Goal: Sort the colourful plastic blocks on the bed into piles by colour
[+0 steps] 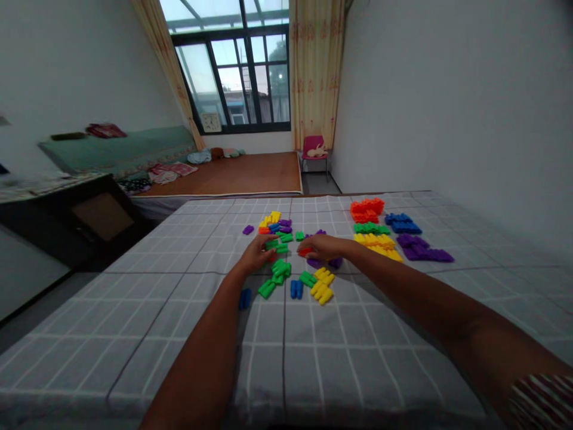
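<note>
My left hand (257,255) is closed at the left edge of the loose blocks, its fingertips at a green block (281,248) and a red one. Across from it, my right hand (317,245) has its fingers bent down over a red block (305,252). Purple blocks (314,263) lie just under that hand. Nearer to me are joined green blocks (281,270), a blue block (296,289) and yellow blocks (322,289). Beyond the hands sits a mixed cluster with yellow blocks (271,219).
On the right of the checked cloth (188,334) stand sorted piles: orange (367,209), green (371,228), yellow (378,245), blue (403,224) and purple (423,249). A lone blue block (245,298) lies beside my left forearm. A dark cabinet (89,215) is at the left.
</note>
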The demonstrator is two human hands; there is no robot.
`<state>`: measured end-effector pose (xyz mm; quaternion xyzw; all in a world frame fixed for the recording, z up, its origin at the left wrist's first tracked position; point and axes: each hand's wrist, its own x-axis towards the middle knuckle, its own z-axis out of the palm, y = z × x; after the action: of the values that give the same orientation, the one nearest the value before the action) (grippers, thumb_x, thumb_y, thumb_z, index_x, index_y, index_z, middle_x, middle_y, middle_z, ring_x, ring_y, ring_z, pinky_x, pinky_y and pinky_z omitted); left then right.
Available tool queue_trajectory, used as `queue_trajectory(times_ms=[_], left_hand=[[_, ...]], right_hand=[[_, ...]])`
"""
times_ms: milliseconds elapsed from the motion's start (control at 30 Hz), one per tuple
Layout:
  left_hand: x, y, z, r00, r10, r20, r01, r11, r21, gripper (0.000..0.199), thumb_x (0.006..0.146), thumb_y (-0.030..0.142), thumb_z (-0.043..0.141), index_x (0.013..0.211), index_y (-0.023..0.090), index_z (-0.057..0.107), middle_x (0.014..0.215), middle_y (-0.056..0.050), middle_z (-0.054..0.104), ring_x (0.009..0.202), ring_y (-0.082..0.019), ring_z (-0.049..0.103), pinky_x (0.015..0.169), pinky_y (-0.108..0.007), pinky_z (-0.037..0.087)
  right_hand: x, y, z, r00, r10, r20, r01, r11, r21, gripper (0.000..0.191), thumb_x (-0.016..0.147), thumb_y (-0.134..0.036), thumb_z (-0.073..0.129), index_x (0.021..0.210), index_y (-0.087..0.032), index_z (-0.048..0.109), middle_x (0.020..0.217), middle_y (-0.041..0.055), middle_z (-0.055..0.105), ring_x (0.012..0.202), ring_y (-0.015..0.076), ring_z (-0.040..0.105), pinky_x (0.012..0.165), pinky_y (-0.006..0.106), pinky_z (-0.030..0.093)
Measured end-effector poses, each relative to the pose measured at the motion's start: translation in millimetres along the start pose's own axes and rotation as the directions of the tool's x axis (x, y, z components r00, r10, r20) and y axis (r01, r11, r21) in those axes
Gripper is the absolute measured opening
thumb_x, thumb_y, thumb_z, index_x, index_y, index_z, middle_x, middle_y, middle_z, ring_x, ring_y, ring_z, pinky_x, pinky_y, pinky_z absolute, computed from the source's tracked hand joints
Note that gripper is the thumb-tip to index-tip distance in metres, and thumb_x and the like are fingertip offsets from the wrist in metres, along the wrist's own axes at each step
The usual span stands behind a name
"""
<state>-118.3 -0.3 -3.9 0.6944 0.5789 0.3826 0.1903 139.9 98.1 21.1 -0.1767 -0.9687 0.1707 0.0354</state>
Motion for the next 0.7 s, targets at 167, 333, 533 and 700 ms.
queue_trajectory(times_ms=[167, 333, 533, 700], left_hand=[[2, 9, 4.7, 0.998, 0.068, 0.005, -0.068, 0.984, 0.165, 0.035, 0.066, 0.017, 0.06, 0.1, 0.016, 0.066, 0.1, -0.006, 0.064, 0.092, -0.021, 0.06, 0.085, -0.035, 0.05], [0, 10, 0.0, 0.996, 0.051, 0.072, -0.063, 0.982, 0.179, 0.024, 0.075, 0.025, 0.058, 0.097, 0.019, 0.062, 0.089, -0.002, 0.066, 0.077, -0.018, 0.06, 0.071, -0.029, 0.049], [0, 13, -2.2, 0.998, 0.036, 0.056, -0.051, 0.951, 0.304, 0.015, 0.076, 0.032, 0.059, 0.085, 0.02, 0.06, 0.082, -0.001, 0.065, 0.075, -0.018, 0.059, 0.067, -0.027, 0.045], [-2, 19, -4.0, 0.998, -0.002, 0.063, -0.017, 0.95, 0.311, 0.016, 0.076, 0.033, 0.059, 0.085, 0.021, 0.062, 0.08, 0.0, 0.066, 0.073, -0.017, 0.059, 0.067, -0.026, 0.044]], right_hand=[[5, -12, -2, 0.996, 0.054, -0.073, -0.058, 0.997, -0.059, 0.044, 0.078, -0.035, 0.072, 0.118, -0.018, 0.068, 0.113, 0.0118, 0.068, 0.099, 0.0224, 0.064, 0.082, 0.027, 0.046], [-17, 20, -36, 0.941, 0.187, -0.282, -0.208, 0.977, -0.044, 0.037, 0.077, -0.039, 0.075, 0.107, -0.018, 0.07, 0.103, 0.0092, 0.068, 0.086, 0.0186, 0.063, 0.076, 0.026, 0.045], [-79, 128, -80, 0.685, 0.476, -0.551, -0.61, 0.789, -0.077, 0.021, 0.084, -0.035, 0.063, 0.09, -0.017, 0.071, 0.088, 0.0061, 0.072, 0.078, 0.0167, 0.062, 0.067, 0.025, 0.041], [-106, 172, -79, 0.636, 0.496, -0.591, -0.677, 0.726, -0.12, 0.017, 0.083, -0.031, 0.06, 0.086, -0.017, 0.069, 0.082, 0.0042, 0.071, 0.072, 0.0151, 0.059, 0.063, 0.025, 0.038]])
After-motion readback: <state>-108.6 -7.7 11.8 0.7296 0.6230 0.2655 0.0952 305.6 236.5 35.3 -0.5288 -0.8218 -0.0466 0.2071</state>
